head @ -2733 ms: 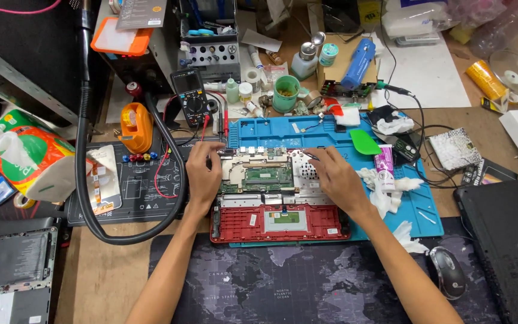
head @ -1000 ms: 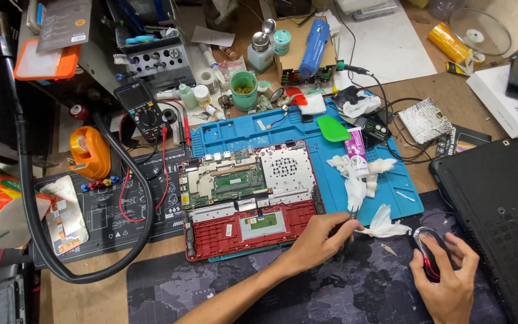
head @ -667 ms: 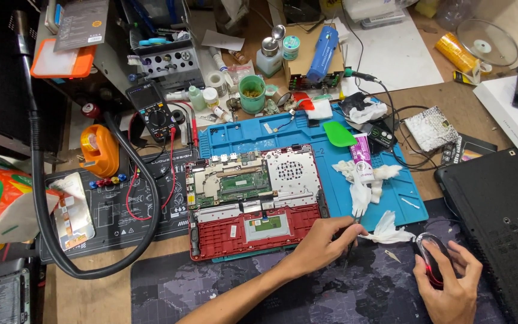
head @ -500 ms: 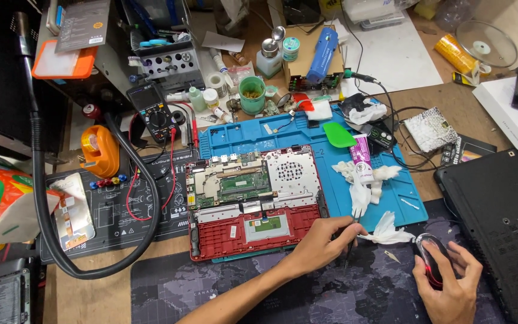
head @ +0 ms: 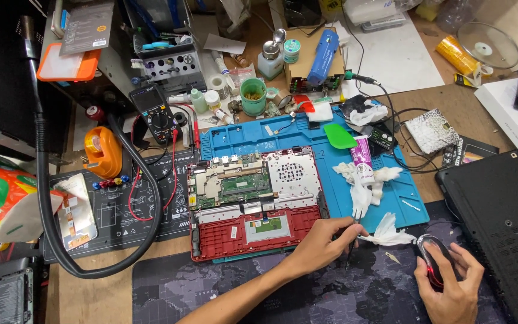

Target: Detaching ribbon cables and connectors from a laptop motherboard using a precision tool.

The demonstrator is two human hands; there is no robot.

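An opened red laptop [head: 253, 207] with its circuit board and fan bared lies on a blue work mat [head: 398, 193]. My left hand [head: 321, 243] rests at the laptop's lower right corner, fingers closed on a thin dark pointed tool [head: 350, 255] that points down onto the dark desk mat [head: 307, 297]. My right hand [head: 452, 288] lies over a black mouse [head: 430, 264] with a red glow, at the bottom right. A crumpled white tissue [head: 386, 231] sits between the two hands.
A closed black laptop [head: 499, 222] fills the right edge. On the blue mat lie a paste tube [head: 362, 163], more tissue and a green plastic pick [head: 339, 137]. A multimeter [head: 154, 111], a green cup [head: 253, 96], bottles and cables crowd the back; a thick black hose [head: 49, 228] loops at the left.
Both hands have left the laptop's board. My left hand now holds the thin tool at the laptop's corner and my right hand has gone to the mouse; over the last second they barely move.
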